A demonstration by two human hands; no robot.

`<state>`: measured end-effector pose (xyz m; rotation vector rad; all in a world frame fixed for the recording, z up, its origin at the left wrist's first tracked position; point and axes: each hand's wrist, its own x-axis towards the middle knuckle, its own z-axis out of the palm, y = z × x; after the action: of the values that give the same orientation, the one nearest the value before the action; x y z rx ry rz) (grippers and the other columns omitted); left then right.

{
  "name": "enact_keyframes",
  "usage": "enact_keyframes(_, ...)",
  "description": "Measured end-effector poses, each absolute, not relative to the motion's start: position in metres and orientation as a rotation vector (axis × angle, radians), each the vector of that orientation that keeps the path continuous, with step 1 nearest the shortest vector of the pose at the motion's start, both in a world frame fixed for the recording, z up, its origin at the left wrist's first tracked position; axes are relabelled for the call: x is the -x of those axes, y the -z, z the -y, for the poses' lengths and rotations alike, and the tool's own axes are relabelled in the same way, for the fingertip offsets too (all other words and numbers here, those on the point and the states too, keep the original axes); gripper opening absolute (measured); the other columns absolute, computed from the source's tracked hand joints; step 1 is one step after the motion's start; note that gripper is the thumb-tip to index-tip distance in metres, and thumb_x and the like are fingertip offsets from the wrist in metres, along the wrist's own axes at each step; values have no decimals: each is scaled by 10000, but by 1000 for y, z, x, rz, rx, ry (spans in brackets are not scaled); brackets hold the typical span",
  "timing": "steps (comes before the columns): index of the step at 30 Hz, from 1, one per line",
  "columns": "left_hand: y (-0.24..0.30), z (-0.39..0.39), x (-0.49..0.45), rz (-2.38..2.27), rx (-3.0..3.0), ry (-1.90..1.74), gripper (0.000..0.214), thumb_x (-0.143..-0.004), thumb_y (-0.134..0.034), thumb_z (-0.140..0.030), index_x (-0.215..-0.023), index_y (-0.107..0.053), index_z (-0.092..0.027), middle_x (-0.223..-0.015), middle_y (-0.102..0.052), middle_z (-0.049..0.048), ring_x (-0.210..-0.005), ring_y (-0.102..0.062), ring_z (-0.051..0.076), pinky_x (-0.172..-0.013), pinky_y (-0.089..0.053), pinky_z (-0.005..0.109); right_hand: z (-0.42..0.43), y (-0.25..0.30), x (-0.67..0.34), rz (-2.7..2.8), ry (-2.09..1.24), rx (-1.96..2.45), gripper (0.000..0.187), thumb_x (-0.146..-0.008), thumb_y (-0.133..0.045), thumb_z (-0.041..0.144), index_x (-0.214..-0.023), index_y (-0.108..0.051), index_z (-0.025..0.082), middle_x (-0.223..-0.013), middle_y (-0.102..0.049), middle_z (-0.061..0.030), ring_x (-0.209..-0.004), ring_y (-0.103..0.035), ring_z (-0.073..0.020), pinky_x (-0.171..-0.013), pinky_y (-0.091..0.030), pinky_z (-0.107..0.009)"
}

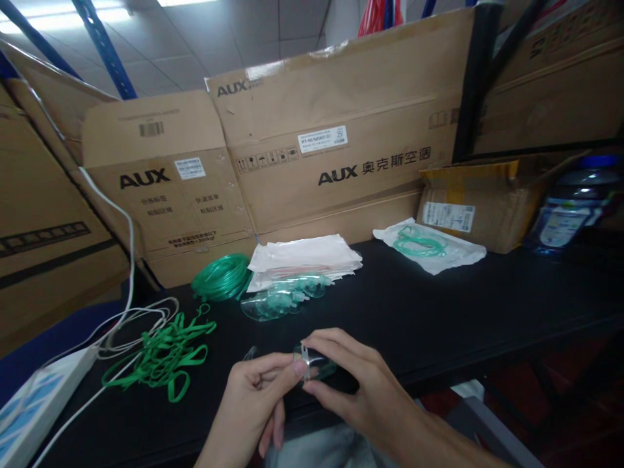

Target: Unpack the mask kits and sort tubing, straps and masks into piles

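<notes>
Both my hands meet at the near edge of a black table [439,312]. My left hand [251,396] and my right hand [351,380] pinch a small clear plastic mask part [312,365] with a metal strip between their fingertips. Just beyond them lies a pile of clear green-tinted masks [280,300]. A loose heap of green elastic straps [166,354] lies to the left, and a coil of green tubing [221,276] sits behind it.
A stack of flat plastic bags [305,259] lies mid-table. A sealed bag with green tubing [429,246] rests further right. Cardboard boxes [341,130] wall the back. A white power strip [34,406] with white cables [129,260] is at the left, a blue-capped jug [572,208] at the right.
</notes>
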<state>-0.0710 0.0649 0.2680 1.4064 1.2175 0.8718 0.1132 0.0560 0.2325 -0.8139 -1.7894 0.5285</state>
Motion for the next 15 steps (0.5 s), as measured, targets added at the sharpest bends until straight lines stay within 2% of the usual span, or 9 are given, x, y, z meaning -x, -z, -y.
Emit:
enact_keyframes(4,-263,-68,73,-1200,-1422,-868,505,-751,-762,-594,-869,-806,-104,-327,-500,-19,-250,-362,59,-306,-190,145,-54,-240,-113,1788,-614,830,371,-839,-765,87,-1198,-709,164,-1178,-712,-82,-1078,-673,-186,-958,-525,-260)
enact_keyframes(7,-257,-71,77,-1135,-1474,-829,608,-757,-719,-675,-907,-798,-92,-337,-511,-6,-254,-388,84,-297,-229,161,-54,-248,-114,1753,-721,830,297,-860,-752,99,-1141,-737,195,-1115,-729,-49,-1036,-677,-172,-924,-518,-252)
enact_keyframes(10,-252,-71,80,-1083,-1555,-956,640,-840,-614,-707,-908,-778,-93,-377,-534,6,-302,-442,102,-326,-313,176,-54,-253,-116,1668,-845,824,262,-856,-770,132,-1104,-753,214,-1090,-737,-31,-1034,-677,-170,-926,-510,-256)
enact_keyframes(12,-252,-69,80,-1124,-1612,-1198,517,-913,-593,-612,-897,-753,-120,-510,-620,24,-384,-501,102,-372,-370,176,-55,-254,-118,1604,-917,813,283,-846,-791,168,-1120,-753,224,-1114,-739,-32,-1075,-671,-184,-972,-502,-282)
enact_keyframes(15,-252,-68,76,-1149,-1793,-1540,227,-898,-698,-394,-957,-715,-175,-817,-695,37,-599,-626,124,-513,-501,188,-54,-255,-122,1566,-1039,769,312,-846,-804,226,-1153,-748,238,-1121,-745,-34,-1113,-667,-205,-1018,-500,-327)
